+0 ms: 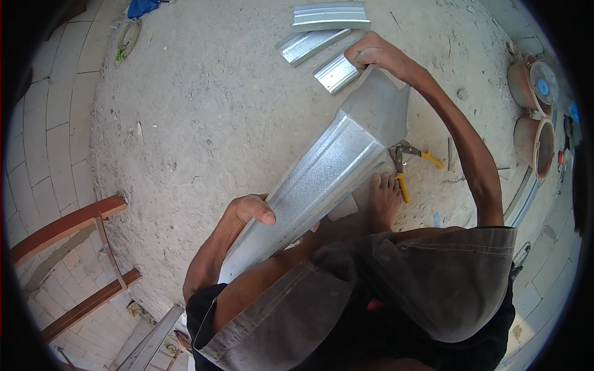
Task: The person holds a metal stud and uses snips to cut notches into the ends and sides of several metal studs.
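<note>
A long galvanized metal channel [318,167] slants from my lap up toward the far right, across my legs. My left hand [252,210] is closed round its near left edge, thumb lying on the top face. At the far end a grey metal flap [377,102] bends away at an angle from the channel. The fingers of my right hand [366,51] are curled tight at the far tip of this flap. Beside my bare foot [385,201] lies a plier-like tool [403,156] with yellow handles, partly behind the channel.
Short cut channel pieces [331,15] lie on the dusty floor [198,93] beyond my right hand. Two buckets [535,145] stand at the right. A reddish metal frame [74,229] is at the left, and a coiled strap [128,40] lies at the far left.
</note>
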### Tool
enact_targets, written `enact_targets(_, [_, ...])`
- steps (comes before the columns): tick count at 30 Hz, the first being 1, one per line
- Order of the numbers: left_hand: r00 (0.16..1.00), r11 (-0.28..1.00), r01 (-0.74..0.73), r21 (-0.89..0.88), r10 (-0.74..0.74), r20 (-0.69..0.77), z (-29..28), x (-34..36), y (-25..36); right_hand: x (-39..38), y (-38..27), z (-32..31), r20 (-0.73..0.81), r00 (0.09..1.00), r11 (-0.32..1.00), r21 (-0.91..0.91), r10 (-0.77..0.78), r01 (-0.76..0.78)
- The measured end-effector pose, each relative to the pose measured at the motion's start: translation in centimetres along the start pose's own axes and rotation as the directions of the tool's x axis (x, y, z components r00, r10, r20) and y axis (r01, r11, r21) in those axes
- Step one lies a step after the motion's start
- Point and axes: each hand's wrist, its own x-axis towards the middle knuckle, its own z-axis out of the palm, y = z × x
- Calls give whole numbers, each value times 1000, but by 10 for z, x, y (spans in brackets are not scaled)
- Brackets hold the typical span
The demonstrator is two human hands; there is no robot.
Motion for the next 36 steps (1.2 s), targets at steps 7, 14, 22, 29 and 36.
enact_targets(7, [993,992,11,-126,4,119,2,16,-12,-2,86,164,-183,983,768,627,-20,132])
enact_targets(14, [999,1000,-3,8,4,-38,-7,-1,-1,-9,-3,-28,-285,906,733,-679,-314,41])
enact_targets(22, [999,991,-33,-128,37,25,-5,2,-23,23,58,188,-139,984,633,754,-110,177])
enact_targets(29, [997,1000,5,-2,-6,-79,-9,6,-6,-5,35,26,-125,992,998,-59,-9,2])
enact_targets(36, [993,998,68,7,-67,-97,-10,-10,-1,10,-13,-6,-172,985,972,-236,-34,-7])
